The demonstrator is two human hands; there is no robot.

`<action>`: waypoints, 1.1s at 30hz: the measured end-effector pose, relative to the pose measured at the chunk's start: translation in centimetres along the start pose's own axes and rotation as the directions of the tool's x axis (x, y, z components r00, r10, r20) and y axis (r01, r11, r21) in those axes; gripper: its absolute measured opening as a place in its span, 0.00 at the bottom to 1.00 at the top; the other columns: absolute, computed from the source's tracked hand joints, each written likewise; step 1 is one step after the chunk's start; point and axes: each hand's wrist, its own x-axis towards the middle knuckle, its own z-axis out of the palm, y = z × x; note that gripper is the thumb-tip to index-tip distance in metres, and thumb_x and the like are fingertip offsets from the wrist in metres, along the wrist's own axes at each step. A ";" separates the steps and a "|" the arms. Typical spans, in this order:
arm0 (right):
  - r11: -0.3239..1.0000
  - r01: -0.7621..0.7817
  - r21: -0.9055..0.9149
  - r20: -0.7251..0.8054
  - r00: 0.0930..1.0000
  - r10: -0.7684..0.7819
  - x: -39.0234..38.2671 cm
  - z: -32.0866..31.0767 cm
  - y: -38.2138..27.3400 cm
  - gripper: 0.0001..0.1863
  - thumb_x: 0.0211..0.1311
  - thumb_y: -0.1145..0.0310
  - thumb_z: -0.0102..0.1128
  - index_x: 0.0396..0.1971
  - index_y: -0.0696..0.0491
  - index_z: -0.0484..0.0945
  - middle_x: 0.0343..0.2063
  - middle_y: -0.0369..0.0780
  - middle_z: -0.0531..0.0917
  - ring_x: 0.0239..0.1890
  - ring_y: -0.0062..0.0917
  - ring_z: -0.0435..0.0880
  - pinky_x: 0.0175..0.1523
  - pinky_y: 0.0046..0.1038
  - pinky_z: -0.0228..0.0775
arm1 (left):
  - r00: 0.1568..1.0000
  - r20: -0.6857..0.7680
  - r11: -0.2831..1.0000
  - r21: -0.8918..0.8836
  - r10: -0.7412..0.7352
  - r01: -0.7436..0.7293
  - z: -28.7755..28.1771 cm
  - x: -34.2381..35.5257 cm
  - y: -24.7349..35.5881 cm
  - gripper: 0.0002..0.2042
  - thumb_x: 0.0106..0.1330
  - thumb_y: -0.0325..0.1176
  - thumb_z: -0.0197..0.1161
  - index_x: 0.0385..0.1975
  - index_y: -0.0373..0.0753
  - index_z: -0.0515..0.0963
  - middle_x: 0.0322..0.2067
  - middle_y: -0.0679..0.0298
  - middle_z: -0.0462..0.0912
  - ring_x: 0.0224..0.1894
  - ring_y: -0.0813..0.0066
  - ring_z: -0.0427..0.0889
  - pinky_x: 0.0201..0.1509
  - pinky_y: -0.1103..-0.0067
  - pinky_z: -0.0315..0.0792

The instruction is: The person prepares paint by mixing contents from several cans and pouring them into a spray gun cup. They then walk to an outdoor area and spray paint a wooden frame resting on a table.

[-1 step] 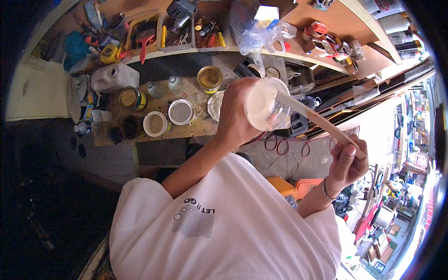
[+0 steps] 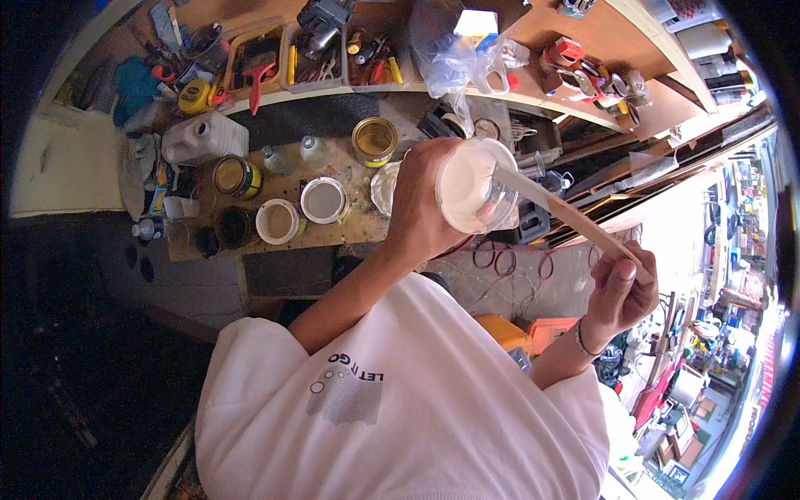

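My left hand [image 2: 419,204] is wrapped round a clear plastic cup [image 2: 504,208], tipped so that its mouth shows. Cream-white paint [image 2: 461,187] fills part of the cup and coats its inner wall. Between the thumb and fingers of my right hand [image 2: 621,290] is the upper end of a flat wooden stir stick [image 2: 571,215]. The stick slants down to the left, its far end at the cup's mouth against the inside; whether the tip dips into the paint I cannot tell.
On the workbench [image 2: 279,179] stand two open tubs, one with grey paint [image 2: 324,201] and one with beige paint [image 2: 277,222], and a gold-coloured can [image 2: 374,142]. A white jug [image 2: 205,140] is behind them. Tool bins [image 2: 317,60] line the shelf above. Red hose [image 2: 505,262] coils on the floor.
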 end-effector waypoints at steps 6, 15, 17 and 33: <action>0.997 0.066 0.031 0.080 0.995 -0.068 -0.1 0.4 -0.5 0.18 0.70 0.60 0.64 0.30 0.63 0.78 0.17 0.41 0.79 0.18 0.20 0.76 0.24 0.20 0.63 | 0.999 -0.025 0.997 -0.058 -0.043 0.041 -0.1 -0.3 -0.1 0.39 0.48 0.39 0.80 0.60 0.36 0.68 0.54 0.50 0.74 0.57 0.49 0.73 0.63 0.59 0.66; 0.831 0.515 -0.210 0.657 0.704 -0.270 1.6 6.5 1.5 0.06 0.57 0.72 0.69 0.29 0.58 0.81 0.18 0.41 0.76 0.18 0.34 0.76 0.24 0.33 0.67 | 0.992 0.019 0.985 -0.116 -0.124 0.125 0.1 -3.6 -2.1 0.40 0.47 0.38 0.82 0.61 0.36 0.68 0.54 0.50 0.76 0.57 0.50 0.75 0.62 0.60 0.68; 0.874 0.443 -0.198 0.717 0.674 -0.179 0.3 7.2 2.6 0.05 0.58 0.73 0.68 0.29 0.57 0.80 0.20 0.41 0.77 0.20 0.35 0.79 0.26 0.34 0.69 | 0.983 0.032 0.979 -0.090 -0.183 0.185 0.2 -5.0 -3.1 0.41 0.47 0.38 0.82 0.62 0.36 0.68 0.55 0.50 0.76 0.57 0.49 0.75 0.63 0.60 0.69; 0.944 0.318 0.085 0.929 0.317 -0.190 -11.0 21.5 16.1 0.08 0.66 0.63 0.62 0.32 0.51 0.78 0.25 0.40 0.81 0.27 0.37 0.85 0.28 0.38 0.75 | 0.802 -0.255 0.825 0.030 -0.539 0.564 2.4 -23.5 -15.2 0.41 0.44 0.28 0.82 0.62 0.37 0.67 0.58 0.51 0.74 0.61 0.51 0.73 0.68 0.61 0.65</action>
